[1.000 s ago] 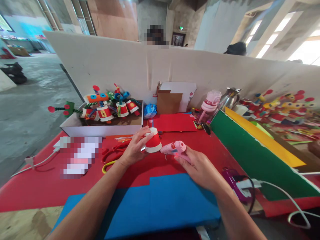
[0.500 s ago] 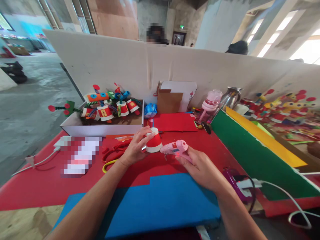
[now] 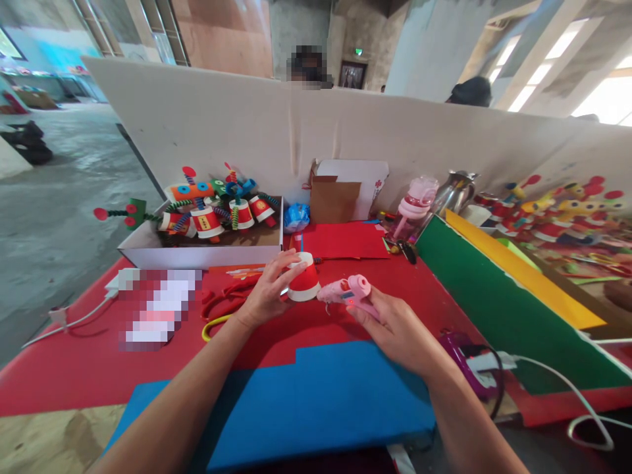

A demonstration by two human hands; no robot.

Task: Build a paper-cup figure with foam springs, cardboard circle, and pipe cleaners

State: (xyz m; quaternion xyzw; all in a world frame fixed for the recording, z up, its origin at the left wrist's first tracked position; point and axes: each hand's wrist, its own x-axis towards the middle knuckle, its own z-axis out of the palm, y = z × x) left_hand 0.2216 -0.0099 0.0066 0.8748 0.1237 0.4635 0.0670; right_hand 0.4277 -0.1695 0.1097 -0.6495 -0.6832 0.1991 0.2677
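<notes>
My left hand [image 3: 269,289] is closed around the side of a red and white paper cup [image 3: 304,280], which sits upside down with its wide rim low. In my right hand [image 3: 392,322] is a pink glue gun [image 3: 348,291] with a small red light on its body. The gun's nozzle points left and is at the cup's lower right edge; I cannot tell whether it touches. Left of my left hand lie scissors with yellow handles [image 3: 216,324] and a red-handled tool [image 3: 222,296], partly hidden by the hand.
A white box [image 3: 207,254] at the back left holds several paper-cup figures with coiled arms. Blue sheets [image 3: 326,401] lie along the front edge, red sheets [image 3: 343,241] behind the cup. A pink bottle [image 3: 415,207] and a green panel [image 3: 503,316] stand at right, near a purple power strip [image 3: 467,365].
Almost nothing differs. Both hands, the cup and the glue gun hold nearly the same positions, and the view has shifted very slightly.
</notes>
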